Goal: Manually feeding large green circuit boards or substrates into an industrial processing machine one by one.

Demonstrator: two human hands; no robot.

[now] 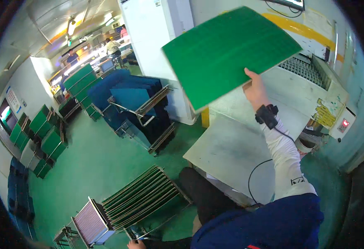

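Observation:
My right hand (256, 92) grips a large flat green board (232, 50) by its near edge, thumb on top of its face. The board is raised and tilted above a pale worktable (227, 145), in front of a roller machine (302, 70). Low at the picture's bottom edge, my left hand (136, 244) is closed at the near edge of a rack (157, 232); part of this hand is cut off. Several green boards (142, 197) stand on edge in that rack, in a slanted row.
Beside the rack stands a smaller rack of pinkish panels (91, 222). A cart of dark blue panels (128, 95) is ahead, with more carts of green boards (45, 128) along the left. A control box (343, 124) with a red light is at right. Other people (112, 46) are far off.

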